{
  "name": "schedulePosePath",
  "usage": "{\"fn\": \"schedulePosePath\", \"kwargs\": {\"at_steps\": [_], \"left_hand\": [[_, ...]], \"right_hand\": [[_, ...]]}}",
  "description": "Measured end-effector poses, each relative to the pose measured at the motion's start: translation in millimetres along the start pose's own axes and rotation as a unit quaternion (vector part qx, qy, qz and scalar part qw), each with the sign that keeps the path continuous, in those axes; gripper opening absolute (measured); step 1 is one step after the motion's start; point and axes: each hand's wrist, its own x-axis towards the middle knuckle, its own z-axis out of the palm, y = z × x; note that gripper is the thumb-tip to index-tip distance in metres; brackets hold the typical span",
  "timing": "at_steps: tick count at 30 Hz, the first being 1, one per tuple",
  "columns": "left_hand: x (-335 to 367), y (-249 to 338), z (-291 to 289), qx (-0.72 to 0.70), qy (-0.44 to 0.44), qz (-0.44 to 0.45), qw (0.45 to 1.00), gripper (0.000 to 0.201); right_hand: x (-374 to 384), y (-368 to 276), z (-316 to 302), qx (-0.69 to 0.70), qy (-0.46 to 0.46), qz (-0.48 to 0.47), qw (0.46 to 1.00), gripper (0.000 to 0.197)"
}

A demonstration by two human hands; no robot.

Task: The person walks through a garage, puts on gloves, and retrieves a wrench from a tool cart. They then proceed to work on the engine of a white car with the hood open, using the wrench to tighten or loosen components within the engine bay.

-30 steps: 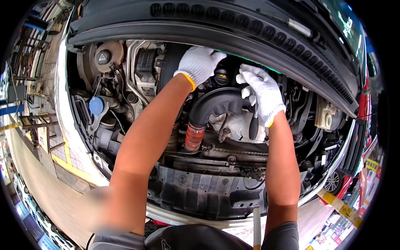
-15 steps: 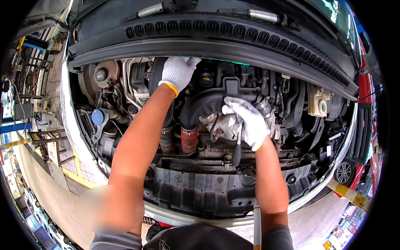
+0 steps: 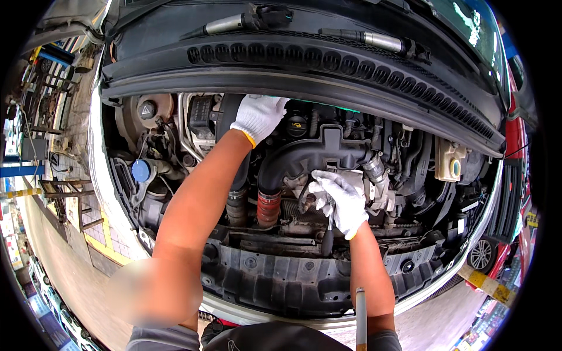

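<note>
Right hand point(image 3: 341, 203) drawn back; tool point(image 3: 328, 238) juts below fingers point(image 3: 324, 178).

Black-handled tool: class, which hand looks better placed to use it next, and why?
Probably the right hand: it already holds the black-handled tool, while the left hand is farther off, partly hidden by the black cowl.

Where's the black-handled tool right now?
In the head view, the black-handled tool is in the right hand, right of the red hose, its handle pointing toward the picture's lower edge.
</note>
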Motion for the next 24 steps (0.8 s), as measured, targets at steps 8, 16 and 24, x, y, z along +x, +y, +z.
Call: {"fn": "schedulePosePath", "kwargs": {"at_steps": [8, 16, 24], "left_hand": [[-9, 16, -25, 0.115, -0.041, -0.002, 0.993, 0.026], [-4, 22, -18, 0.081, 0.001, -0.062, 0.995, 0.028], [4, 41, -23, 0.156, -0.014, -0.126, 0.98, 0.032]], "right_hand": [[5, 13, -3, 0.001, -0.021, 0.002, 1.0, 0.037], [5, 26, 8, 0.024, -0.031, 0.035, 0.999, 0.041], [-1, 36, 20, -0.062, -0.006, 0.092, 0.994, 0.035]]}}
